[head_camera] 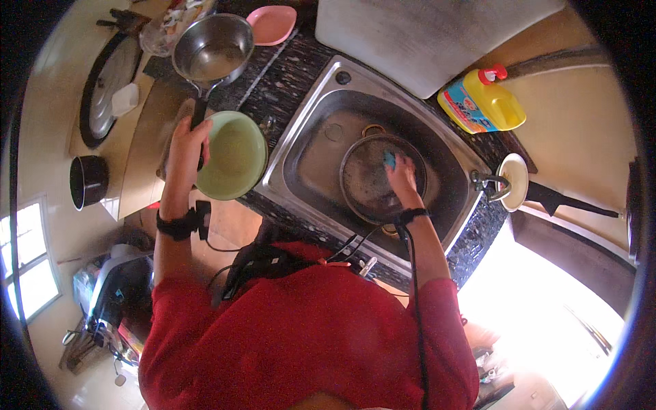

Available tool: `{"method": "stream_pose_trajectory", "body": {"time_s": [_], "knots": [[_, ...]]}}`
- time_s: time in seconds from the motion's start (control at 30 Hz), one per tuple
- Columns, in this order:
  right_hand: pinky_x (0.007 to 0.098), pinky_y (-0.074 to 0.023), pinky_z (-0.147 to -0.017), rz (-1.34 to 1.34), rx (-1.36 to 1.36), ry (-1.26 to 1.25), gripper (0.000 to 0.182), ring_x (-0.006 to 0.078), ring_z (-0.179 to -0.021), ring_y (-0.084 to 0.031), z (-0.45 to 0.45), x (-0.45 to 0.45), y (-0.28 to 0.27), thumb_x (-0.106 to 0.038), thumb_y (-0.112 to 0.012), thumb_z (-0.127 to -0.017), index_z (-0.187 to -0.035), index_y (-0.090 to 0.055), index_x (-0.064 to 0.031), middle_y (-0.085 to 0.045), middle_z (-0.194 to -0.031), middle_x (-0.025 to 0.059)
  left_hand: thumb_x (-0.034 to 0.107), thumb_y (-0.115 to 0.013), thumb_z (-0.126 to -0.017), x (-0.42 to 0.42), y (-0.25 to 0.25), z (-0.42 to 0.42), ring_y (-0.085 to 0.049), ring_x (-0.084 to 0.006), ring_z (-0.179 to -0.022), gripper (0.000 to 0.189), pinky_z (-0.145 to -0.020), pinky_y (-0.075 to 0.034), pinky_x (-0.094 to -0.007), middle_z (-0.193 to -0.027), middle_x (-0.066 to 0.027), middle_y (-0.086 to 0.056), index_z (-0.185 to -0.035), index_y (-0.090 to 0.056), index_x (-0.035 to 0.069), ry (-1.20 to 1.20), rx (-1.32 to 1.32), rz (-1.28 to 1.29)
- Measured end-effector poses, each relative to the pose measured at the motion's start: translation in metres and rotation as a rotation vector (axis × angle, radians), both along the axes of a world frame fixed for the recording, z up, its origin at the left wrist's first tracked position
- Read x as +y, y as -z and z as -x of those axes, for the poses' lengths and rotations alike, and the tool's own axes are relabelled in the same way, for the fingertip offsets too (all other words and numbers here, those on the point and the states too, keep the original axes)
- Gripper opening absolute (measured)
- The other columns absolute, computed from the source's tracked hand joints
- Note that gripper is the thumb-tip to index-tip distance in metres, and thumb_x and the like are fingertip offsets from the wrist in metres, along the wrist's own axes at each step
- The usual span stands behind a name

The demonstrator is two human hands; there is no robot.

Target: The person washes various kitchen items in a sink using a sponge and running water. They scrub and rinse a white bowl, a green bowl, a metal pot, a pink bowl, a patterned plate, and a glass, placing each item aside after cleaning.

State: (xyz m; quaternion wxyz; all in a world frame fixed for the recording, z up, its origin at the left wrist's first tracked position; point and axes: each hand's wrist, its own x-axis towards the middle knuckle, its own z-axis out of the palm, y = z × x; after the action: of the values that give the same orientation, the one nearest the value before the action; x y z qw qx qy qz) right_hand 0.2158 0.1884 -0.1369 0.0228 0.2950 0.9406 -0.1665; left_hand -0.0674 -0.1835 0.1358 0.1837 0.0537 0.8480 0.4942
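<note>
My left hand (188, 139) is closed around the black handle of a stainless steel saucepan (241, 66), whose bowl lies beyond the hand at the upper left. A light green plastic basin (233, 164) is right beside that hand, partly under the handle. In the stainless steel sink (312, 174) lies a round, two-handled pan (364, 179) with brass-coloured loop handles. My right hand (402, 174) reaches into this pan, its fingers on a small blue-green scrubbing pad (390, 160) against the pan's inner surface. The fingertips are partly hidden.
A faucet (492, 184) stands at the sink's right edge, near a pale bowl (514, 182). Behind the sink are a large white board (410, 41) and a yellow detergent bottle (505, 107). A pink dish (271, 24) sits at the back. Cables hang from both wrists.
</note>
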Motion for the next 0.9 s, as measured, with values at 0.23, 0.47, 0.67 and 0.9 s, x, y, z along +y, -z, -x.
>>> {"method": "stream_pose_trajectory", "body": {"time_s": [0.23, 0.47, 0.67, 0.9], "knots": [[0.0457, -0.0438, -0.087, -0.143, -0.184, -0.427, 0.044, 0.0339, -0.108, -0.047, 0.016, -0.024, -0.003, -0.03, -0.071, -0.074, -0.113, -0.061, -0.0117, -0.05, -0.115, 0.0128, 0.026, -0.059, -0.088, 0.052, -0.032, -0.074, -0.045, -0.0101, -0.041, 0.023, -0.038, -0.035, -0.0271, -0.056, -0.0011, -0.049, -0.086, -0.05, 0.005, 0.233, -0.189, 0.277], [0.0483, -0.0407, -0.097, 0.033, -0.359, -0.248, 0.064, 0.0384, -0.117, -0.043, 0.009, -0.03, -0.013, -0.019, -0.072, -0.071, -0.13, -0.048, -0.0151, -0.044, -0.131, 0.0183, 0.026, -0.059, -0.086, 0.097, 0.046, -0.111, -0.063, -0.0357, -0.06, 0.027, -0.053, -0.047, -0.0476, -0.07, -0.0183, -0.063, -0.09, -0.049, 0.001, 0.793, 0.251, 0.33], [0.0435, -0.0435, -0.094, 0.265, -0.205, -0.177, 0.056, 0.0374, -0.113, -0.051, -0.037, 0.009, 0.031, -0.014, -0.072, -0.063, -0.117, -0.057, -0.0033, -0.056, -0.12, 0.0208, 0.013, -0.055, -0.083, 0.141, 0.086, -0.131, -0.065, -0.036, -0.062, 0.015, -0.052, -0.052, -0.0453, -0.07, -0.0185, -0.063, -0.085, -0.05, -0.001, 1.078, 0.406, 0.598], [0.0351, -0.0489, -0.076, 0.668, 0.26, 0.373, 0.052, 0.026, -0.088, -0.062, -0.037, 0.004, -0.028, -0.017, -0.071, -0.072, -0.115, -0.053, 0.0051, -0.063, -0.096, 0.0181, 0.011, -0.057, -0.076, 0.148, 0.14, -0.155, -0.066, -0.0222, -0.057, 0.017, -0.044, -0.051, -0.0316, -0.069, -0.0109, -0.064, -0.088, -0.055, -0.001, 1.156, 0.878, 0.637]]}}
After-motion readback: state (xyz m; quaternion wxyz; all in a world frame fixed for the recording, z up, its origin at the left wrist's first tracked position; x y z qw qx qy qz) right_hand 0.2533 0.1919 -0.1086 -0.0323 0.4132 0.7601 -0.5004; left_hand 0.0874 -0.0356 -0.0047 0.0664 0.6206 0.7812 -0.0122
